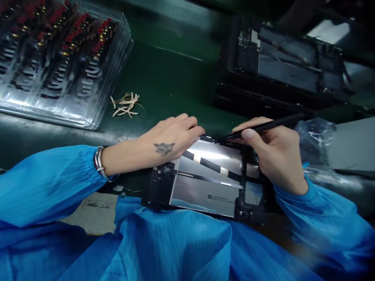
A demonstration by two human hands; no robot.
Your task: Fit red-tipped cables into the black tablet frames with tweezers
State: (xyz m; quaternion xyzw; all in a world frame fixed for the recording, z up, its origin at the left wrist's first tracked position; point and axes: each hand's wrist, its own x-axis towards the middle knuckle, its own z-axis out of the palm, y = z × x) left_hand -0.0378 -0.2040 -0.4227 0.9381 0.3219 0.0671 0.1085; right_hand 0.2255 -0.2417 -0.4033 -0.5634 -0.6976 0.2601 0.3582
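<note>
An opened flat device (205,183) with a shiny metal back plate and a black frame lies at the near edge of the green bench, partly over my lap. My left hand (170,138) rests on its upper left corner, fingers curled together and pressing down on the frame. My right hand (275,152) is closed around a thin black stylus-like tool (263,125), whose tip touches the device's top edge near my left fingertips. Both arms wear blue sleeves, and a metal bangle sits on the left wrist.
A clear plastic tray (96,105) of small red-and-black parts stands at the far left. Several loose tan strips (125,104) lie beside it. A stack of black trays holding similar devices (281,66) sits at the far right, with crumpled clear plastic wrap (316,132) near my right hand.
</note>
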